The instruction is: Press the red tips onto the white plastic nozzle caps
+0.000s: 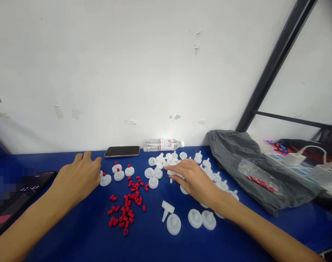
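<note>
My right hand (192, 178) pinches a white plastic nozzle cap (171, 172) between thumb and fingers, above a spread of similar white nozzle caps (153, 182). On the left, my left hand (82, 173) is curled with its fingertips pointing down and hidden behind the knuckles. What it holds, if anything, I cannot make out. Beside it stand several white nozzle caps with small red tips on their spouts (119, 175). Many loose red tip covers (127, 209) lie scattered between my two hands. Nearer to me is another group of white nozzle caps (173, 224).
A clear plastic bottle (163, 145) lies along the wall, with a phone (122, 151) to its left. A dark screen device (21, 196) showing a timer is at the left. On the right are a grey plastic bag (237, 153), a clear bag with red pieces (260, 178) and white chargers (294, 159).
</note>
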The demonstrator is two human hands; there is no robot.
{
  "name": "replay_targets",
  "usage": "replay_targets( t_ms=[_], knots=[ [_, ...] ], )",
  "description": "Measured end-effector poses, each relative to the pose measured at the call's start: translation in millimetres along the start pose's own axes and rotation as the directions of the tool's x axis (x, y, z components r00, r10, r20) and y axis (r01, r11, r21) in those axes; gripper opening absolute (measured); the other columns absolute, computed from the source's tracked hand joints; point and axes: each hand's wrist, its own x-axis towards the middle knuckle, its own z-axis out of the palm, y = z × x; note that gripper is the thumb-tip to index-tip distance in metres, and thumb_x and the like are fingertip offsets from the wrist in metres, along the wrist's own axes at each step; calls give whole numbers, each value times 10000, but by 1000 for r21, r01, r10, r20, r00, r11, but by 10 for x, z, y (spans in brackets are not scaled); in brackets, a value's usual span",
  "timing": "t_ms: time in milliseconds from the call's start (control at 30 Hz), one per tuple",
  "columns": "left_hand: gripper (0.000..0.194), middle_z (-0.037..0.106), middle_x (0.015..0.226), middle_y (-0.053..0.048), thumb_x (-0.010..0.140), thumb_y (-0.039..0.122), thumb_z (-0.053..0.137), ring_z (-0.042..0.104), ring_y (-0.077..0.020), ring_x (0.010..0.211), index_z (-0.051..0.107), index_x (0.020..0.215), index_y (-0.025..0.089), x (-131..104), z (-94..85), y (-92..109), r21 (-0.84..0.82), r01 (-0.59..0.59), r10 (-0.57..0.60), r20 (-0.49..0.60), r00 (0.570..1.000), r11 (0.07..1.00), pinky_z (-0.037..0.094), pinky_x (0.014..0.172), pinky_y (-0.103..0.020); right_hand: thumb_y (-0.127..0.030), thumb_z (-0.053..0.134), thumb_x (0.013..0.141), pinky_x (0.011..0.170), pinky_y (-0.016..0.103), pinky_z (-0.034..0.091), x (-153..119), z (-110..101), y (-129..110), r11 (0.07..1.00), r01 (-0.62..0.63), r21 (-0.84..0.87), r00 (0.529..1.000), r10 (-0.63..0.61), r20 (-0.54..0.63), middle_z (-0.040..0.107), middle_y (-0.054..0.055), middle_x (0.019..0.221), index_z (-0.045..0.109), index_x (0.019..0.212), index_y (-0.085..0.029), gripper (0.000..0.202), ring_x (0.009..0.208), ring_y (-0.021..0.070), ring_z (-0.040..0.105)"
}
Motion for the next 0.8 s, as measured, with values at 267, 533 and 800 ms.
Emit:
replay_targets(
  t_ms=[267, 533, 800],
  knots=[
    [370, 725, 1094, -83, 1101, 295, 347, 700, -242, 1014, 707, 1176, 258, 63, 12, 363, -267, -262, 277, 18, 961, 927, 502, 675, -303, -223, 693, 1057, 970, 462, 534, 9, -25, -44, 1000, 18, 19, 1000, -17, -22, 807, 72, 1057, 744, 1267, -188, 219, 994, 254, 739],
    [341, 702, 1004, -52, 1048, 159, 396, 653, -194, 742, 718, 1096, 262, -41, 232, 489, -278, -289, 328, 102, 939, 916, 347, 533, -295, -257, 730, 1034, 700, 310, 562, -2, -55, -93, 999, -18, 30, 1000, 19, -7, 768, 52, 1049, 790, 1116, -211, 111, 808, 187, 739],
    [359, 700, 1001, -58, 1039, 133, 376, 685, -196, 719, 704, 1114, 259, -22, 230, 474, -238, -238, 281, 162, 946, 941, 360, 524, -293, -232, 765, 1006, 697, 300, 627, 0, -61, -82, 997, -54, 54, 998, 55, -14, 772, 58, 1096, 792, 1203, -227, 198, 756, 163, 751]
  ],
)
